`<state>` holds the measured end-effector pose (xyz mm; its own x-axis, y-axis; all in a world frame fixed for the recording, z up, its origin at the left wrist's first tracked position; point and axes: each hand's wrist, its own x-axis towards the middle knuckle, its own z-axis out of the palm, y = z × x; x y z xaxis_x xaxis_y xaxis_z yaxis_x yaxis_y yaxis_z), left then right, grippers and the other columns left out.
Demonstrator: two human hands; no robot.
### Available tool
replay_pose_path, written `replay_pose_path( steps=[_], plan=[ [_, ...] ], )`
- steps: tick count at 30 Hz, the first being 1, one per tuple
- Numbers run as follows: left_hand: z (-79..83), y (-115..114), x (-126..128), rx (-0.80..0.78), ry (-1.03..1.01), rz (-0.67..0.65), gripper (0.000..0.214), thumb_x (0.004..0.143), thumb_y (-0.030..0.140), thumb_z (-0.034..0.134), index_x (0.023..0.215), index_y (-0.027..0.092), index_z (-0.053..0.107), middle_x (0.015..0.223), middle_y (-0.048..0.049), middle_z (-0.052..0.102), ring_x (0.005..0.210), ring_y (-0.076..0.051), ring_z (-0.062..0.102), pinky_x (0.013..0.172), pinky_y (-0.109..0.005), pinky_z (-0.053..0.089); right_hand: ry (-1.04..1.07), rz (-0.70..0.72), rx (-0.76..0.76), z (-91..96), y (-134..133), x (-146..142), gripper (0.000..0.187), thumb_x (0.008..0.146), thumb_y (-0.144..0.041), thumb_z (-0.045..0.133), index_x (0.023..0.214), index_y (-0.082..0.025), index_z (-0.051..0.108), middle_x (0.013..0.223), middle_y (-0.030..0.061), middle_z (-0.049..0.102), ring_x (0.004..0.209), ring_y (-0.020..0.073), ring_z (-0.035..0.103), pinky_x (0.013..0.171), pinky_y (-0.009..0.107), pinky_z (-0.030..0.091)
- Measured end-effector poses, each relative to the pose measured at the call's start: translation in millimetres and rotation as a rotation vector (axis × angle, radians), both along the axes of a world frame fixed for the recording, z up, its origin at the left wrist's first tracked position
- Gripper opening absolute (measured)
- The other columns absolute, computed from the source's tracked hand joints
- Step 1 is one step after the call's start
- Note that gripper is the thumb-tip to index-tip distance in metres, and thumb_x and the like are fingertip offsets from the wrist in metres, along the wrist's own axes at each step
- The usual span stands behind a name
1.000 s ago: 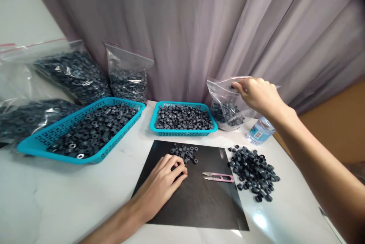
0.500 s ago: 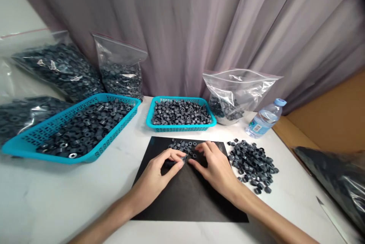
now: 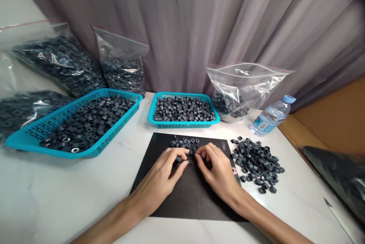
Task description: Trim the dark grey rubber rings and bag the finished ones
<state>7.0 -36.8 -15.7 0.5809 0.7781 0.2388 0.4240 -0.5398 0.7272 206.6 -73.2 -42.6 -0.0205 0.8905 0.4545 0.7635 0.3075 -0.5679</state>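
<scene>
Both hands are over a black mat (image 3: 194,198), close to a small cluster of dark grey plastic rings (image 3: 184,142). My left hand (image 3: 162,173) is curled, thumb and fingertips drawn together around small dark rings (image 3: 179,159). Facing it, my right hand (image 3: 215,166) is closed in a pinch, thumb tip against the fingers. Dark pieces show under its curled fingers, but what the fingertips grip is too small to make out. A narrow gap separates the two hands' fingertips.
A loose heap of dark rings (image 3: 258,162) lies right of the mat. Two blue baskets (image 3: 114,133) of rings, several zip bags (image 3: 121,72) and a water bottle (image 3: 270,116) stand around. A knife-like blade (image 3: 339,221) lies at far right; a pink spot (image 3: 234,170) marks the mat's right edge.
My right thumb and fingers have closed from a spread pose into a pinch. My left hand stays curled around rings. The camera view has shifted slightly.
</scene>
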Motion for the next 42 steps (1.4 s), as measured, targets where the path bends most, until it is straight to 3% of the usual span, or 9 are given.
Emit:
replay_pose_path(
  steps=[4,9,14,17,23,27,30,37,42],
  plan=[
    [-0.1,0.4,2.7,-0.087,-0.067,0.040,0.023,0.097,0.034,0.056,0.119,0.030,0.057,0.119,0.0003,0.065,0.115,-0.018,0.060,0.104,-0.031,0.045,0.200,0.163,0.018,2.9,-7.4,-4.9,0.008,0.100,-0.023,0.052,0.100,-0.022,0.060,0.087,0.0026,0.058,0.078,0.0172,0.056,0.071,0.031,0.048],
    [1.4,2.1,6.3,-0.248,-0.233,-0.017,0.015,0.093,0.033,0.064,0.106,0.027,0.068,0.099,0.0025,0.072,0.095,-0.015,0.068,0.090,-0.026,0.053,0.304,0.260,0.037,7.0,-12.2,-7.1,0.011,0.099,-0.020,0.054,0.106,-0.022,0.062,0.094,0.0040,0.060,0.082,0.0168,0.058,0.073,0.031,0.050],
    [2.9,2.8,5.8,-0.393,-0.344,0.038,0.015,0.090,0.030,0.069,0.104,0.024,0.071,0.100,0.0016,0.075,0.098,-0.016,0.071,0.092,-0.025,0.055,0.416,0.187,0.082,4.7,-14.0,-3.1,0.023,0.097,-0.022,0.059,0.120,-0.024,0.059,0.093,0.0033,0.061,0.082,0.0175,0.061,0.075,0.032,0.053],
    [4.6,2.4,5.6,-0.478,-0.382,0.039,0.015,0.089,0.029,0.069,0.103,0.022,0.072,0.098,0.0007,0.076,0.095,-0.016,0.073,0.090,-0.025,0.058,0.508,0.104,0.088,2.3,-14.3,-0.8,0.016,0.095,-0.022,0.063,0.111,-0.024,0.062,0.097,0.0044,0.063,0.085,0.0178,0.063,0.076,0.032,0.053],
    [7.3,0.5,6.6,-0.590,-0.426,0.050,0.022,0.085,0.029,0.074,0.107,0.023,0.072,0.105,0.0006,0.076,0.101,-0.016,0.071,0.096,-0.025,0.056,0.793,0.181,-0.076,3.3,-10.1,-3.4,0.007,0.091,-0.027,0.069,0.097,-0.024,0.069,0.117,0.0071,0.059,0.111,0.0211,0.061,0.092,0.033,0.053],
    [8.5,-1.1,7.6,-0.652,-0.458,0.039,0.025,0.082,0.028,0.077,0.107,0.024,0.072,0.105,0.0016,0.076,0.102,-0.015,0.070,0.095,-0.023,0.055,1.051,0.226,-0.226,5.1,-5.6,-3.7,0.013,0.088,-0.030,0.073,0.099,-0.025,0.069,0.104,0.0031,0.066,0.099,0.0171,0.067,0.090,0.030,0.054],
    [7.7,-1.2,8.8,-0.637,-0.467,0.050,0.023,0.083,0.028,0.077,0.105,0.024,0.072,0.104,0.0018,0.075,0.100,-0.015,0.070,0.094,-0.023,0.055,1.087,0.226,-0.274,5.5,-5.4,-2.8,0.018,0.086,-0.030,0.076,0.102,-0.026,0.070,0.091,0.0004,0.070,0.087,0.0138,0.068,0.084,0.025,0.054],
    [0.8,1.5,9.2,-0.522,-0.441,0.057,0.024,0.084,0.028,0.076,0.107,0.024,0.071,0.101,0.0008,0.072,0.095,-0.015,0.067,0.091,-0.026,0.054,1.085,0.201,-0.300,5.2,-8.5,-6.3,0.017,0.082,-0.030,0.080,0.097,-0.024,0.075,0.089,0.0002,0.073,0.083,0.0126,0.067,0.079,0.023,0.054],
    [-4.0,-0.7,8.9,-0.344,-0.368,0.041,0.024,0.085,0.028,0.075,0.108,0.025,0.069,0.100,0.0013,0.067,0.091,-0.014,0.065,0.087,-0.026,0.054,1.090,0.205,-0.333,4.4,-6.8,-7.5,0.016,0.081,-0.031,0.081,0.093,-0.022,0.077,0.082,0.0005,0.074,0.074,0.0124,0.068,0.074,0.024,0.056]
  ],
)
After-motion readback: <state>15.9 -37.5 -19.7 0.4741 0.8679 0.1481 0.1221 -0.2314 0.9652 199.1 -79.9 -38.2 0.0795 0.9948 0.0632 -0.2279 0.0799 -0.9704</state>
